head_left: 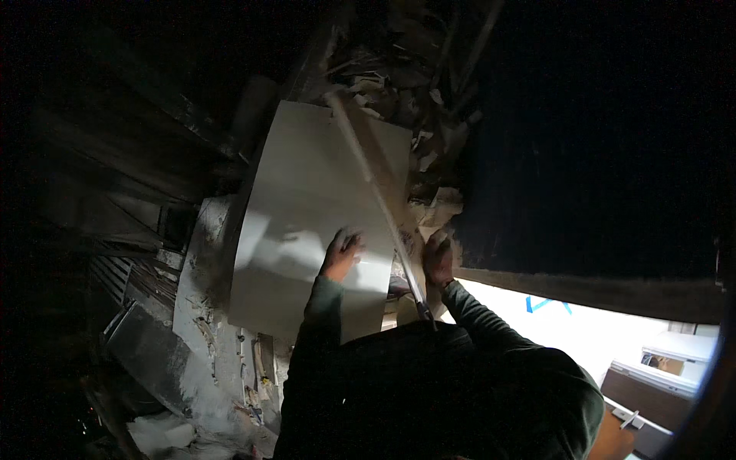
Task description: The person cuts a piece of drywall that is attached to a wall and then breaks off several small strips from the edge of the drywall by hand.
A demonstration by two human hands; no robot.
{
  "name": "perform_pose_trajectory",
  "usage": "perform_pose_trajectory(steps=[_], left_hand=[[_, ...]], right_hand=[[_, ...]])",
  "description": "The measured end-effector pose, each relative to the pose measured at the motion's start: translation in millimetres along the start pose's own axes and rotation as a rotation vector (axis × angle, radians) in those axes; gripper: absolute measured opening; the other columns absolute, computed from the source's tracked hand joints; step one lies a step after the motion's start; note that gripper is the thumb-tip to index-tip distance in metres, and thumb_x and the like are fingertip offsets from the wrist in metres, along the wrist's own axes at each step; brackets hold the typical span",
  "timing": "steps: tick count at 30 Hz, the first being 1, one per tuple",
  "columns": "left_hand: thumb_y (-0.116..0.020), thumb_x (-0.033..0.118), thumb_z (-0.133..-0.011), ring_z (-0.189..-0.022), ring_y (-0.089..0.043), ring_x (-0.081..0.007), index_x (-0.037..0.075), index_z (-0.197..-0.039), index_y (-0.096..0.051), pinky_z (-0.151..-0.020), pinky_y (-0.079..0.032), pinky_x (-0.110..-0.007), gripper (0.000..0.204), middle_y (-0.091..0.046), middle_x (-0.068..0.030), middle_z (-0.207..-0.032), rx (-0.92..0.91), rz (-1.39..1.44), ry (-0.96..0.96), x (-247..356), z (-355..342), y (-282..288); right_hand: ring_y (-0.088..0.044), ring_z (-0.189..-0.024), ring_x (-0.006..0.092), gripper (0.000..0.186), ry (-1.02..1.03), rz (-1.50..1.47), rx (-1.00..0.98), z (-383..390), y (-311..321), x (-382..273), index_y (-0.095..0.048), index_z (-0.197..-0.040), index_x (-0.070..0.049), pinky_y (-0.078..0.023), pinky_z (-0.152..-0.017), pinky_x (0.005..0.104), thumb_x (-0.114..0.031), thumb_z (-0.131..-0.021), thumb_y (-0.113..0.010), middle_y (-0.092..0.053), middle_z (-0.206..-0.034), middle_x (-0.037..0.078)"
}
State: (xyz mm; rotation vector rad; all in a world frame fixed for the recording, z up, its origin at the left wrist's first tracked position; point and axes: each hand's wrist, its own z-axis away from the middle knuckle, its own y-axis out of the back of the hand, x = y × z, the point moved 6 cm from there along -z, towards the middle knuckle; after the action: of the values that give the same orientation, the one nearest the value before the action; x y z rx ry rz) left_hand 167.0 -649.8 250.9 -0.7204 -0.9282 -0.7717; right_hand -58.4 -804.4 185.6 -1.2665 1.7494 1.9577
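My left hand point(343, 254) hovers over or rests on a large white flat panel point(307, 176). Its fingers are loosely bent and a little apart, with nothing visible in them. A long, narrow strip with a pale edge point(373, 184) runs slantwise across the panel's right side, down toward my body; it looks like wood. Just right of the strip's lower part is my right hand point(438, 261). Its fingers are dark and blurred, so whether they grip anything is unclear.
Heaped scraps and debris point(383, 88) lie beyond the panel. More broken boards point(203, 276) and rubble are at left. A dark wall-like surface point(583, 153) stands at right. Below its edge is a brightly lit area with blue tape point(546, 304) and brown drawer-like fronts point(652, 395).
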Motion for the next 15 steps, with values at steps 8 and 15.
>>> perform_pose_trajectory(steps=[8,15], left_hand=[[-0.064,0.042,-0.084,-0.090,-0.062,-0.0289,0.008,-0.130,-0.045,-0.066,-0.052,-0.042,0.061,-0.055,-0.0116,-0.118,0.390,-0.305,0.437,-234.9,122.4,162.2],[-0.063,0.030,-0.083,-0.077,-0.062,-0.0262,0.009,-0.125,-0.047,-0.055,-0.049,-0.039,0.049,-0.058,-0.0102,-0.104,0.690,-0.100,0.667,-327.2,345.9,200.4]], right_hand=[[-0.055,-0.090,0.0403,0.043,-0.129,0.142,0.321,-106.7,30.0,47.0,-0.042,-0.125,0.002,-0.043,-0.085,0.0459,-0.030,-0.099,-0.032,-0.057,-0.098,0.025],[-0.055,-0.089,0.0384,0.041,-0.126,0.161,0.354,-143.8,47.3,34.6,-0.043,-0.124,0.002,-0.044,-0.083,0.0443,-0.029,-0.098,-0.033,-0.057,-0.098,0.023]])
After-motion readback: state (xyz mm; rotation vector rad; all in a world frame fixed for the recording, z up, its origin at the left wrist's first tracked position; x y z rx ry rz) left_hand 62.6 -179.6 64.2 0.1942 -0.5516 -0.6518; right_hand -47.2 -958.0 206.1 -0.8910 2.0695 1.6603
